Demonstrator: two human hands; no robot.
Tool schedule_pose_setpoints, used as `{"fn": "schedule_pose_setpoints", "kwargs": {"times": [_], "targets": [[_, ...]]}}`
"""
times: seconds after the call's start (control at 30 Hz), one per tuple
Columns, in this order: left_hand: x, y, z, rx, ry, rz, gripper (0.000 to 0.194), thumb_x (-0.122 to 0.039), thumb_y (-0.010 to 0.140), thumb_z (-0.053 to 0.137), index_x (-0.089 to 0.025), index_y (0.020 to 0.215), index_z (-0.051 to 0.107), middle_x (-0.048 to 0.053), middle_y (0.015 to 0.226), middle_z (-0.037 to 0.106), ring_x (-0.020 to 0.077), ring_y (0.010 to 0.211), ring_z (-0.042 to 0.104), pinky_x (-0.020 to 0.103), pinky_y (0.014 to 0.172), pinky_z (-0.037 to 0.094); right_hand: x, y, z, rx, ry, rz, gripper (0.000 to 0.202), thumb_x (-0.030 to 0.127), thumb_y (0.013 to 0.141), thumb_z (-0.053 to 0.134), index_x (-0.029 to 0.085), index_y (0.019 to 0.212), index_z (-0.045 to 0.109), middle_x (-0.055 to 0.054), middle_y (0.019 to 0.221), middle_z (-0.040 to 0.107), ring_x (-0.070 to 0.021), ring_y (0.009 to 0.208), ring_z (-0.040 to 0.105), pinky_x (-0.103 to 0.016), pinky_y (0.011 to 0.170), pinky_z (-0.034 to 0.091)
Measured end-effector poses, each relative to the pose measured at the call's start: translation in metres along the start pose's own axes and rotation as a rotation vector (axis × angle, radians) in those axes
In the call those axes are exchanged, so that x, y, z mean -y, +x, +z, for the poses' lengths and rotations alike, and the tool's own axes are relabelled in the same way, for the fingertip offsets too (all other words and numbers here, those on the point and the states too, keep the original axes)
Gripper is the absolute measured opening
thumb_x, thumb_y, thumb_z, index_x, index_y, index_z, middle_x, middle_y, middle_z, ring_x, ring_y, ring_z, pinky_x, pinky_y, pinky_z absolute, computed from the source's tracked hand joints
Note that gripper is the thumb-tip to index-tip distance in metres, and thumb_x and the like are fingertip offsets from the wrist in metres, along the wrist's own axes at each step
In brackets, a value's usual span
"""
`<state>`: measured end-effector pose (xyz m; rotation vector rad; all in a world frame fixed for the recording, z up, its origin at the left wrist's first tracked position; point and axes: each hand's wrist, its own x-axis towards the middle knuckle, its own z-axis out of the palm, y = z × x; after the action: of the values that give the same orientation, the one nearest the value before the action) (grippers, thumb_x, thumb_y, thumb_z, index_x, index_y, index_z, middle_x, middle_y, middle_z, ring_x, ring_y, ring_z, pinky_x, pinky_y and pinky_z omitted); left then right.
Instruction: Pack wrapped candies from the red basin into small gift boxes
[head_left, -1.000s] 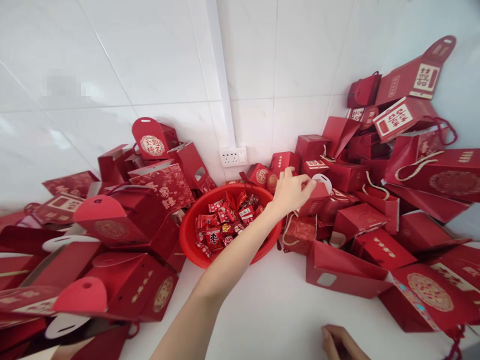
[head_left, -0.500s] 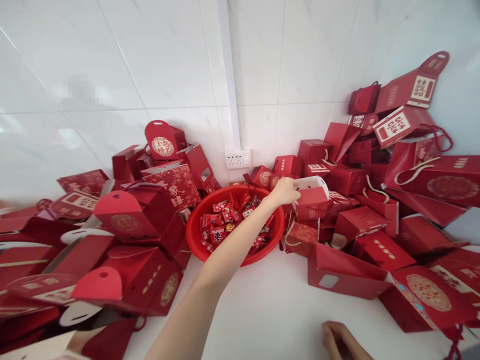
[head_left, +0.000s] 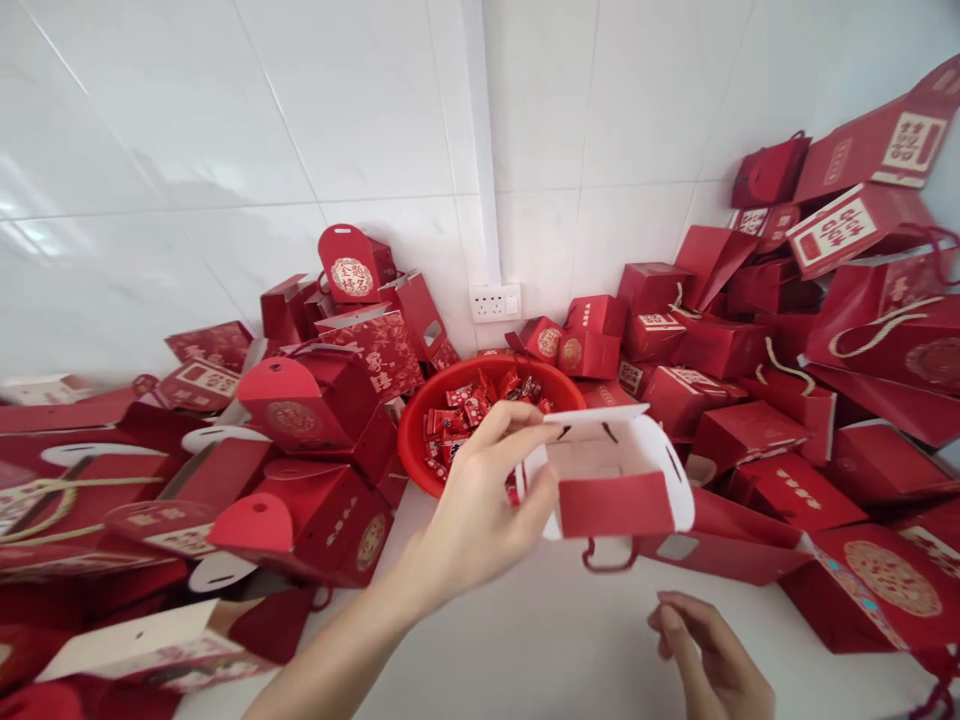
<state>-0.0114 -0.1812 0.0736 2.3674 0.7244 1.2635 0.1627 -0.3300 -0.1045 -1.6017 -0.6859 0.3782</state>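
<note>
Fingers of the left hand, closed to the thickness of a card wall, grip the left side of an open red cardboard box with a white lining. The box is held tilted above the white counter, overlapping in view the right edge of a round red plastic basin, which contains small, mostly red, printed wrapped packets. Pale bottom panels are exposed inside the box; two short dark marks lie along its far wall, a rounded white flap with a slot stands at its right end, and a dark red cord loop hangs below. The right hand, loosely curled and partly open, is empty near the counter. Red cardboard boxes are heaped left and right of the basin
</note>
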Motion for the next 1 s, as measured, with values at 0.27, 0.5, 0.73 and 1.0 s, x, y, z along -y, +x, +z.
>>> {"fn": "schedule_pose_setpoints", "kwargs": {"times": [0.27, 0.5, 0.73, 1.0], "targets": [[0.004, -0.108, 0.012, 0.097, 0.017, -0.083, 0.053, -0.016, 0.082, 0.066, -0.027, 0.133, 0.055, 0.012, 0.116, 0.057, 0.0234, 0.098, 0.065, 0.037, 0.082, 0.063, 0.030, 0.007, 0.025, 0.092, 0.263, -0.248, 0.029, 0.038, 0.092, 0.065, 0.020, 0.114, 0.065, -0.012, 0.102, 0.073, -0.0181, 0.072, 0.065, -0.029, 0.063, 0.054], [0.015, -0.147, 0.025, 0.089, 0.082, -0.337, 0.063, -0.014, 0.084, 0.066, -0.027, 0.142, 0.049, 0.011, 0.125, 0.050, 0.0196, 0.102, 0.064, 0.035, 0.090, 0.060, 0.031, 0.005, 0.037, 0.450, -0.033, -0.599, 0.045, 0.028, 0.097, 0.055, 0.029, 0.143, 0.055, -0.014, 0.149, 0.051, -0.0298, 0.125, 0.059, -0.045, 0.097, 0.055], [0.010, -0.154, 0.023, 0.117, -0.013, -0.410, 0.065, -0.011, 0.080, 0.066, -0.025, 0.142, 0.053, 0.010, 0.123, 0.050, 0.0183, 0.099, 0.063, 0.030, 0.087, 0.060, 0.047, 0.002, 0.051, 0.565, -0.208, -0.804, 0.034, 0.033, 0.095, 0.058, 0.027, 0.129, 0.065, -0.011, 0.153, 0.049, -0.0305, 0.136, 0.052, -0.043, 0.104, 0.052], [0.015, -0.171, 0.007, 0.081, -0.097, -0.543, 0.041, -0.027, 0.093, 0.062, -0.025, 0.134, 0.062, 0.010, 0.118, 0.056, 0.0209, 0.103, 0.063, 0.033, 0.091, 0.057, 0.055, -0.003, 0.060, 0.586, -0.117, -0.569, 0.007, 0.032, 0.090, 0.065, 0.026, 0.086, 0.064, -0.010, 0.127, 0.068, -0.0270, 0.126, 0.062, -0.034, 0.094, 0.055]]}}
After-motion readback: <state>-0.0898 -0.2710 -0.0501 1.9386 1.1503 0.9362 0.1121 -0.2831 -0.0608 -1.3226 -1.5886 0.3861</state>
